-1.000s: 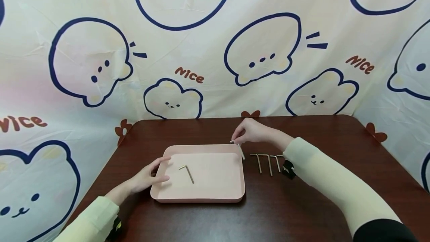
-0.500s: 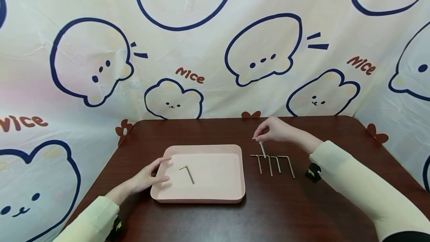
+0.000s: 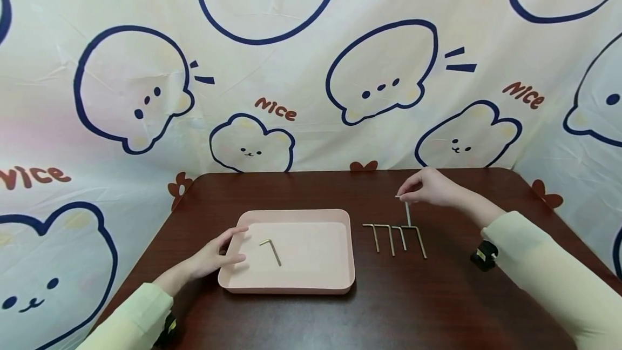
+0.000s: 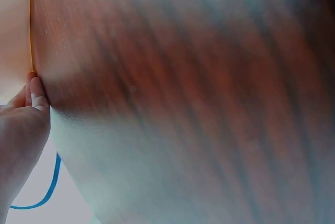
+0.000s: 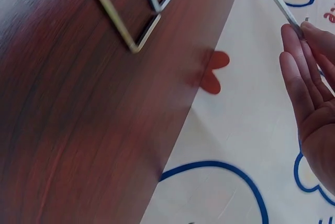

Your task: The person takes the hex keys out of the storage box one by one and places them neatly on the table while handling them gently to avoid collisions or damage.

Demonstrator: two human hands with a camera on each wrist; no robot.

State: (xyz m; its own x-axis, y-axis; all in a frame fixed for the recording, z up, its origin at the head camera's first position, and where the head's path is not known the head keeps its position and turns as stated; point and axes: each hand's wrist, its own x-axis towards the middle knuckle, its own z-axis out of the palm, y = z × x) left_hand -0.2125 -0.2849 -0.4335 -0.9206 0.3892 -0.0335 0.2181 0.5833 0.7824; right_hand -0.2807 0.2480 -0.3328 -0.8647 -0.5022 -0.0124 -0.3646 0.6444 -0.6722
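Note:
My left hand (image 3: 211, 257) grips the left side of a pale pink rectangular tray (image 3: 311, 289), its thumb reaching over the rim. One L-shaped hex key (image 3: 274, 253) lies inside the tray. To the tray's right, my right hand (image 3: 430, 187) pinches a silver hex key (image 3: 408, 215) near its bend, with the long arm hanging down. That hex key's lower end overlaps the row of hex keys (image 3: 391, 242) on the table. In the right wrist view, the held hex key (image 5: 280, 1) sits between thumb and fingertips, and the hex key (image 5: 112, 17) at the row's end lies apart from it.
The dark brown wooden table (image 3: 311, 323) has rounded far corners. A cream cloth (image 3: 311, 69) printed with blue-outlined bears hangs behind it and at both sides. The row holds several brass-toned and silver hex keys side by side.
My right hand has carried the silver hex key rightward, from the tray's far right corner to above the right end of the row. The left hand and tray have stayed in place.

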